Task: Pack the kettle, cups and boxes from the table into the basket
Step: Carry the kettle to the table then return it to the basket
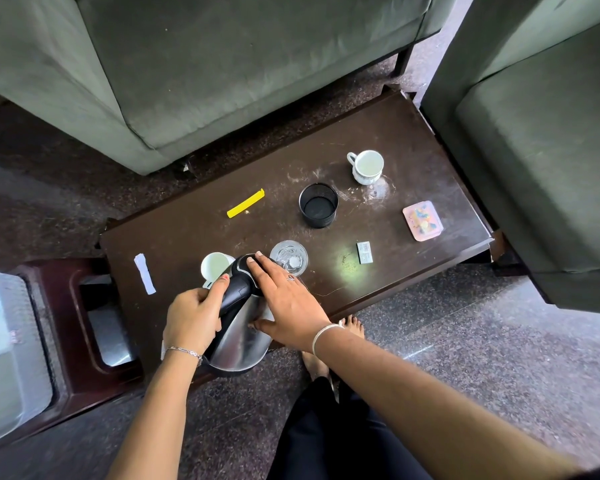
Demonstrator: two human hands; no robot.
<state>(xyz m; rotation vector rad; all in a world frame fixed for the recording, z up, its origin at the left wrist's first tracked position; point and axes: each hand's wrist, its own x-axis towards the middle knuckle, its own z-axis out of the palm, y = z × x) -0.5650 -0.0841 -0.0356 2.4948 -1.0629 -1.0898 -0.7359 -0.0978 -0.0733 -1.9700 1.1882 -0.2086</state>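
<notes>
Both hands grip the kettle (241,337) at the table's (174,237) near edge, left hand (193,315) closed round its black handle, right hand (286,301) spread flat over lid and side (cup (215,265) and glass (289,257) just beyond).

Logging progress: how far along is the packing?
Done: nothing visibly packed; the basket can't be identified for certain. In hand: the left hand grips the kettle by its handle, and the right hand lies flat on its lid, at the table's near edge. Left: white cup, second cup, glass, pink box, small box.
</notes>
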